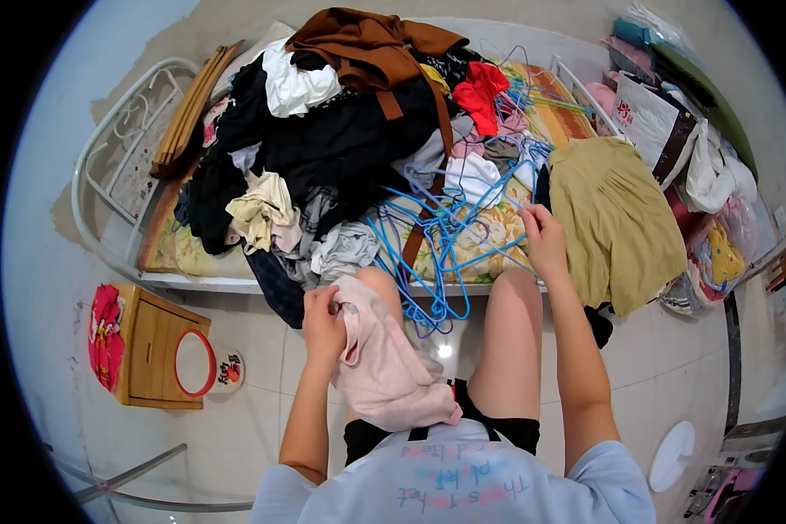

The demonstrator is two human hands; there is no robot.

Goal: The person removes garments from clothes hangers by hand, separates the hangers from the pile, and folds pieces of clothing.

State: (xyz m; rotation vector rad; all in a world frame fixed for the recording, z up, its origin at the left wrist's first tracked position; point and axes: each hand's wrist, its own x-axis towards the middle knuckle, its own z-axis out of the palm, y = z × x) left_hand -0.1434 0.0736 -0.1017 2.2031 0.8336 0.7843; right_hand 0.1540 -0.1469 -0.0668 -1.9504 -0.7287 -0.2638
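A pale pink garment (380, 354) lies across my lap, and my left hand (324, 325) is closed on its upper edge by an opening. On the bed edge, between my knees and beyond, sits a tangled heap of blue clothes hangers (441, 234). My right hand (546, 240) is at the right side of that heap, thumb and fingers pinched on a blue hanger; the exact grip is partly hidden. Just right of this hand, an olive-tan pleated skirt (616, 223) hangs over the bed edge.
A large pile of dark clothes (336, 153) covers the bed's left and middle, with a brown garment (367, 39) on top. Bags (642, 122) crowd the right end. On the floor at left stand a wooden cabinet (153, 349) and a red-rimmed bin (227, 371).
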